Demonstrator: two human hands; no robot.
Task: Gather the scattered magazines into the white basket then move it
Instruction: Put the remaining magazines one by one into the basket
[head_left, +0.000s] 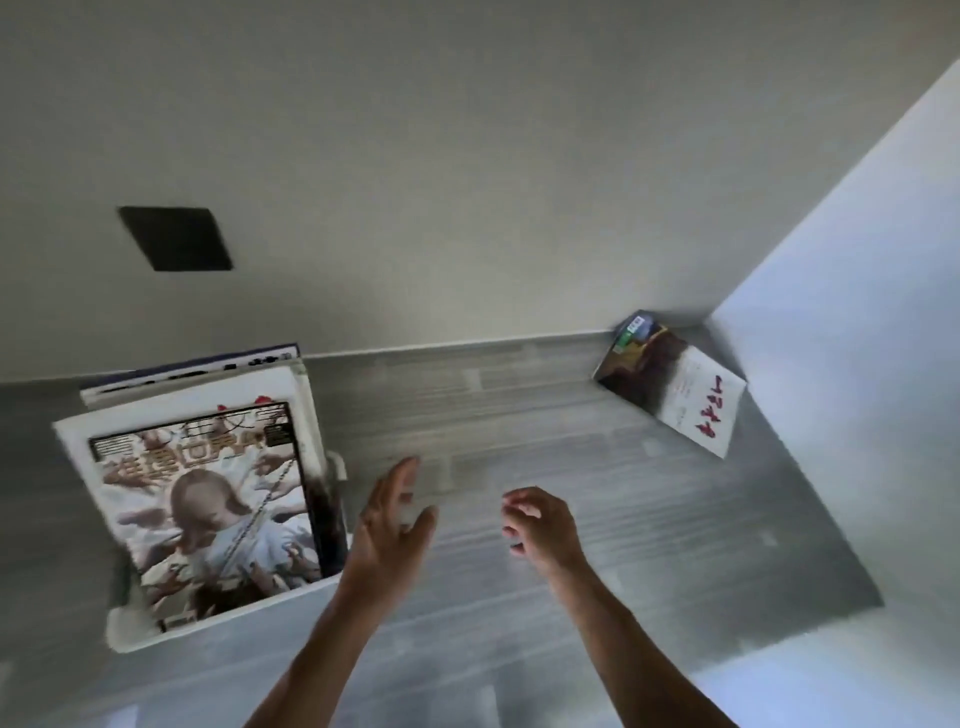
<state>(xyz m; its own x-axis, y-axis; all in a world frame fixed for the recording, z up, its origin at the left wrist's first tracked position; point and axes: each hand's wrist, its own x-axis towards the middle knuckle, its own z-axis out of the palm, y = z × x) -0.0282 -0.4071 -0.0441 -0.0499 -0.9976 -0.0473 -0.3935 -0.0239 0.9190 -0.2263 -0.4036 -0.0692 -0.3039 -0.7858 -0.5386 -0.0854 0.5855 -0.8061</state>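
The white basket (132, 631) stands on the grey wood-look floor at the left, by the wall. A magazine with a pale figure and chains on its cover (208, 509) lies on top inside it, and further magazines (192, 371) stick up behind it. One more magazine (675, 382), white and brown with red lettering, leans in the far right corner. My left hand (387, 525) is open with fingers spread, just right of the basket. My right hand (540, 522) hovers beside it, fingers loosely curled, holding nothing.
A dark square plate (176, 238) is set in the wall above the basket. A light wall (857, 338) closes off the right side and meets the back wall at the corner. Bare floor (519, 415) lies between the basket and the corner magazine.
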